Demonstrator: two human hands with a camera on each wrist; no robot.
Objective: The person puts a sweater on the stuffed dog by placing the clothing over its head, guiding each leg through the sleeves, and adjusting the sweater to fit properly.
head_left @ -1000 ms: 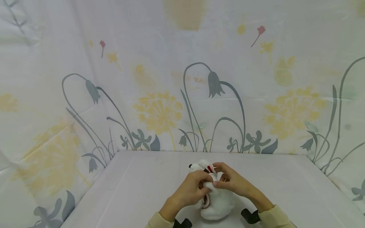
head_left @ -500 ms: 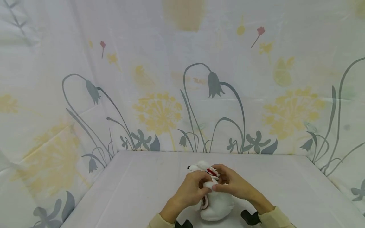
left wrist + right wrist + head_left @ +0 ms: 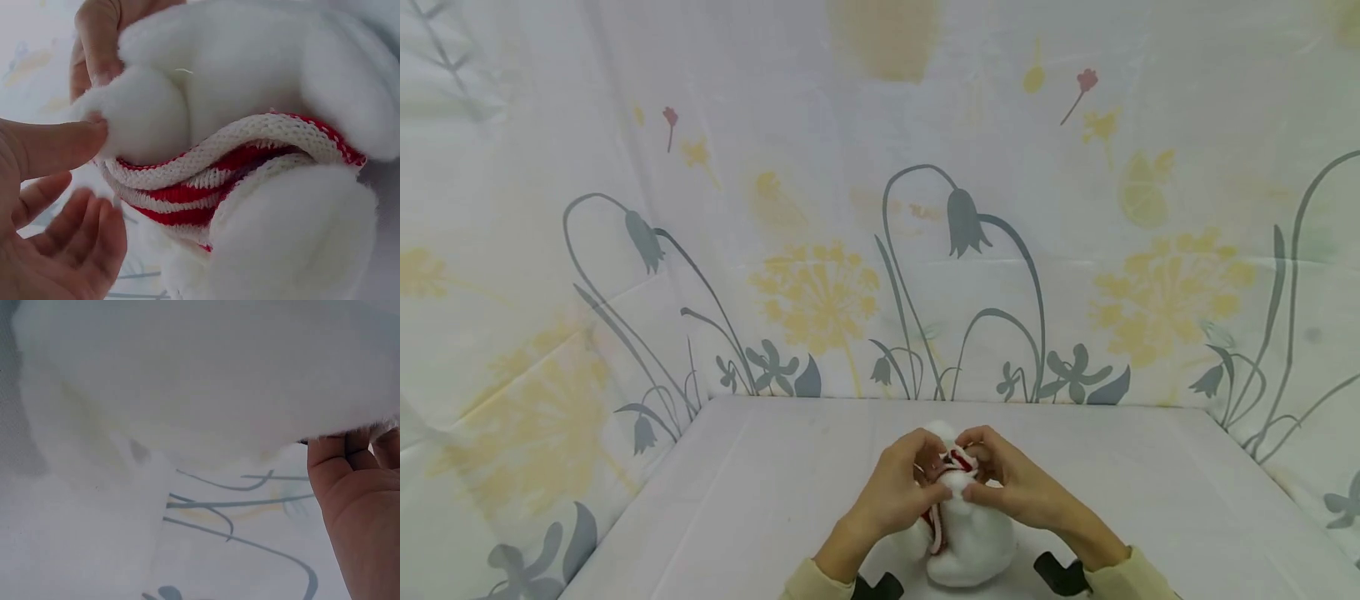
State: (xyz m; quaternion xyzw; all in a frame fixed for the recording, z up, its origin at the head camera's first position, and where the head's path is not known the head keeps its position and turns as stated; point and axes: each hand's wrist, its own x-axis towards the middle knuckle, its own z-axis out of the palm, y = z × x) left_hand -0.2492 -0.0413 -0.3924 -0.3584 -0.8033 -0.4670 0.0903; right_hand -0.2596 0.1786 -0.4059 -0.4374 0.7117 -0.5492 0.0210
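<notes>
A white plush toy (image 3: 973, 542) sits on the table, wearing a red-and-white striped knitted garment (image 3: 281, 134) whose edges gape at its side. My left hand (image 3: 895, 483) is at the toy's upper left. Its thumb (image 3: 56, 144) touches a rounded white limb in the left wrist view, while the other fingers, loosely bent and apart from the thumb, lie by the garment's edge. From the other side my right hand (image 3: 1022, 483) holds that same limb between thumb and fingers. White plush covers most of the right wrist view. The toy's face is hidden behind my hands.
The toy stands on a white table (image 3: 760, 492). Behind it rises a pale cloth backdrop (image 3: 820, 150) printed with grey and yellow flowers. Black wrist-worn cameras show at the left sleeve (image 3: 880, 587) and right sleeve (image 3: 1060, 572).
My left hand has shifted up, and its fingers have spread wider from the thumb. The toy's black nose has gone out of sight. More of the garment shows between my hands.
</notes>
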